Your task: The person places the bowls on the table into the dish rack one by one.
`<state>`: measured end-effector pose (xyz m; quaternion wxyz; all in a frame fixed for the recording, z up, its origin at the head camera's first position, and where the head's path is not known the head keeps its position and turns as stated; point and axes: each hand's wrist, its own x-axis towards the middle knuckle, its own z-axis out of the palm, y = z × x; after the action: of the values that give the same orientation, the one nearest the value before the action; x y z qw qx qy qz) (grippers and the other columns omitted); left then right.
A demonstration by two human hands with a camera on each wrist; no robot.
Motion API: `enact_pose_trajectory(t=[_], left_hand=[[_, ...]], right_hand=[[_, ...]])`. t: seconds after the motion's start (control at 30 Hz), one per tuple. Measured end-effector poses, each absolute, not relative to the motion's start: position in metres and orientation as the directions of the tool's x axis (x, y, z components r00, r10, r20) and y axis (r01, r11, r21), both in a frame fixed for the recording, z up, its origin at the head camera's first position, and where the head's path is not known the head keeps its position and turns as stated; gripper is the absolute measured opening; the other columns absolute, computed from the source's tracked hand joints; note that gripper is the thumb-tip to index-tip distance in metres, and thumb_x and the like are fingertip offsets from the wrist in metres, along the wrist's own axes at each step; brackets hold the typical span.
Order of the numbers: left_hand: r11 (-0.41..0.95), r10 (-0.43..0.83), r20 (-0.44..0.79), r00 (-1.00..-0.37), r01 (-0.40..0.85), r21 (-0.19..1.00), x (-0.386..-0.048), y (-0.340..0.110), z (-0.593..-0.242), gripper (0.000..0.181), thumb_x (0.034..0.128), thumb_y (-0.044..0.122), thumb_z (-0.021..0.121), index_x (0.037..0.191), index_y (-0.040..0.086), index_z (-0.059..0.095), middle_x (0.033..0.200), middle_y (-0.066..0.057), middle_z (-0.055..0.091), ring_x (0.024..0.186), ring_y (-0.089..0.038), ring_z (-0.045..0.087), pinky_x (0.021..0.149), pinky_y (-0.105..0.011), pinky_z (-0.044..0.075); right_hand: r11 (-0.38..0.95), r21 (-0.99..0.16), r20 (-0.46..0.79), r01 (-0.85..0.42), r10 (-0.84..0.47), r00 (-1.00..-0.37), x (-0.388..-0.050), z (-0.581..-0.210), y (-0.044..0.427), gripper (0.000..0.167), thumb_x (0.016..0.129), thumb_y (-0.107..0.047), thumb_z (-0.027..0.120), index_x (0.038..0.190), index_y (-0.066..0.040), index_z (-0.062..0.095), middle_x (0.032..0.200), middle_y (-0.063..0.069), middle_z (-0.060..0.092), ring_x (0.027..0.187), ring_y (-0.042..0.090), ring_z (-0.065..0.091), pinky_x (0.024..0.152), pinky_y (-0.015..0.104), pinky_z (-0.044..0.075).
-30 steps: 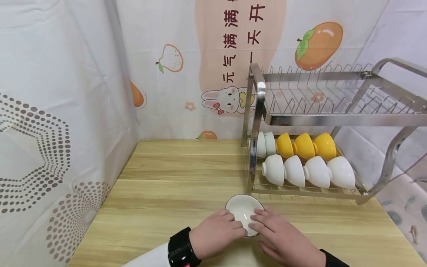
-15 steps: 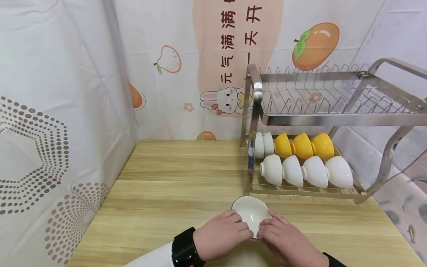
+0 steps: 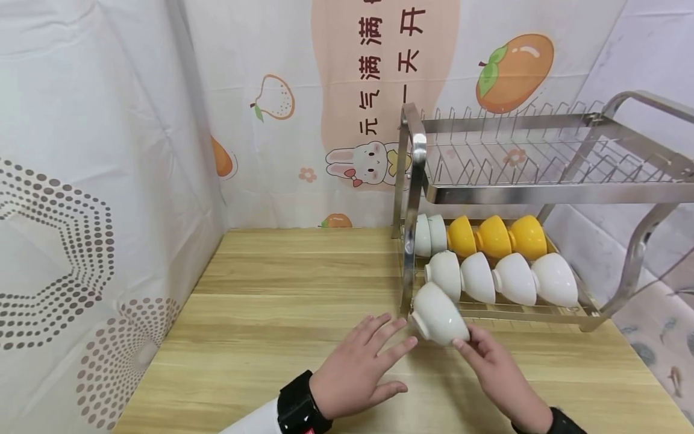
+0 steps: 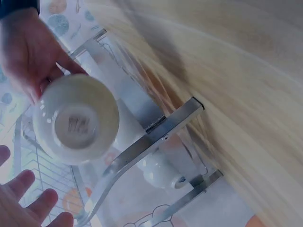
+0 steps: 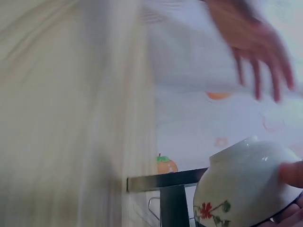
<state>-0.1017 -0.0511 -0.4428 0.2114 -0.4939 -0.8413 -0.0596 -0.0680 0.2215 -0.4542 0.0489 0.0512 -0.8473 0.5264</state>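
A white bowl (image 3: 438, 314) is tilted on its side in the air, just in front of the dish rack. My right hand (image 3: 501, 377) pinches its rim between thumb and fingers. In the right wrist view the bowl (image 5: 246, 184) shows a red flower with green leaves, and in the left wrist view its round foot faces the camera. My left hand (image 3: 360, 367) is spread with fingers straight, close to the bowl's foot; in the left wrist view a gap shows between its fingertips and the bowl (image 4: 75, 118).
A two-tier metal dish rack (image 3: 504, 194) stands at the right. On its lower tier lean a front row of white bowls (image 3: 515, 279) and a back row with yellow bowls (image 3: 493, 237) and pale ones (image 3: 431, 235). The wooden table (image 3: 271, 313) stretches left to a curtain.
Both hands were at the bowl while it faced up over the table. Now the right hand alone holds it, raised and turned on its side nearer the rack, and the left hand has let go.
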Motion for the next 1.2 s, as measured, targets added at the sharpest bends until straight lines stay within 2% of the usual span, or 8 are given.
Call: enact_pose_trajectory(t=[0.07,0.13,0.33,0.53,0.83,0.93,1.1,1.2], left_hand=[[0.511,0.807,0.405,-0.430,0.852,-0.115,-0.101,-0.051,-0.445,0.068,0.0950,0.059,0.053,0.150,0.021,0.042,0.157,-0.005,0.033,0.144,-0.028,0.031,0.119,-0.043,0.025],[0.515,0.808,0.401,-0.431,0.848,-0.126,-0.101,-0.051,-0.447,0.070,0.0944,0.059,0.054,0.151,0.020,0.041,0.157,-0.005,0.034,0.143,-0.028,0.033,0.118,-0.043,0.026],[0.518,0.812,0.371,-0.450,0.849,-0.104,-0.101,-0.051,-0.454,0.071,0.0950,0.060,0.053,0.151,0.019,0.039,0.157,-0.006,0.033,0.143,-0.028,0.033,0.115,-0.044,0.031],[0.526,0.811,0.356,-0.464,0.845,-0.099,-0.100,-0.053,-0.459,0.068,0.0980,0.061,0.045,0.153,0.021,0.037,0.158,-0.006,0.031,0.143,-0.028,0.033,0.115,-0.044,0.031],[0.534,0.807,0.352,-0.475,0.841,-0.089,-0.100,-0.055,-0.462,0.068,0.0980,0.062,0.043,0.152,0.021,0.038,0.156,-0.006,0.033,0.143,-0.028,0.033,0.114,-0.044,0.032],[0.538,0.804,0.353,-0.479,0.838,-0.087,-0.100,-0.056,-0.462,0.068,0.0979,0.062,0.043,0.152,0.022,0.038,0.156,-0.006,0.033,0.143,-0.028,0.033,0.115,-0.044,0.032],[0.543,0.802,0.340,-0.492,0.837,-0.069,-0.101,-0.058,-0.463,0.067,0.0979,0.062,0.043,0.151,0.022,0.039,0.156,-0.005,0.033,0.142,-0.027,0.033,0.115,-0.044,0.032],[0.549,0.800,0.330,-0.501,0.834,-0.065,-0.102,-0.059,-0.463,0.067,0.0980,0.062,0.043,0.152,0.022,0.038,0.156,-0.005,0.033,0.142,-0.027,0.034,0.114,-0.044,0.033]], right_hand=[[0.286,-0.958,0.020,-0.031,-0.041,-0.999,-0.077,-0.449,0.227,0.040,0.106,-0.019,0.048,0.137,0.006,0.046,0.131,0.015,0.056,0.112,0.001,0.052,0.089,0.017,0.046],[0.157,-0.987,-0.031,0.019,-0.072,-0.997,-0.086,-0.448,0.231,0.048,0.107,-0.024,0.045,0.142,0.007,0.037,0.137,0.012,0.049,0.116,-0.001,0.049,0.093,0.015,0.043],[-0.140,-0.990,0.044,-0.024,-0.142,-0.989,-0.108,-0.453,0.234,0.055,0.108,-0.021,0.043,0.149,0.010,0.024,0.136,-0.009,0.051,0.122,0.000,0.052,0.100,0.019,0.045],[-0.129,-0.992,0.018,0.001,-0.142,-0.990,-0.125,-0.447,0.233,0.060,0.108,-0.027,0.042,0.153,0.005,0.020,0.143,-0.005,0.042,0.123,-0.002,0.048,0.099,0.017,0.044],[-0.134,-0.989,-0.042,0.062,-0.144,-0.989,-0.139,-0.433,0.230,0.061,0.106,-0.032,0.044,0.152,0.003,0.023,0.132,-0.013,0.052,0.120,0.000,0.050,0.098,0.019,0.044],[-0.122,-0.989,-0.066,0.084,-0.144,-0.987,-0.144,-0.433,0.227,0.062,0.106,-0.033,0.044,0.153,0.002,0.022,0.141,-0.005,0.046,0.123,0.003,0.047,0.099,0.020,0.044],[-0.075,-0.991,-0.106,0.115,-0.116,-0.988,-0.155,-0.433,0.220,0.062,0.108,-0.032,0.040,0.156,0.001,0.017,0.156,0.014,0.025,0.128,0.008,0.039,0.099,0.019,0.042],[-0.006,-0.989,-0.150,0.151,-0.070,-0.986,-0.161,-0.433,0.216,0.059,0.108,-0.029,0.038,0.155,0.003,0.018,0.156,0.018,0.025,0.125,0.011,0.039,0.095,0.018,0.042]])
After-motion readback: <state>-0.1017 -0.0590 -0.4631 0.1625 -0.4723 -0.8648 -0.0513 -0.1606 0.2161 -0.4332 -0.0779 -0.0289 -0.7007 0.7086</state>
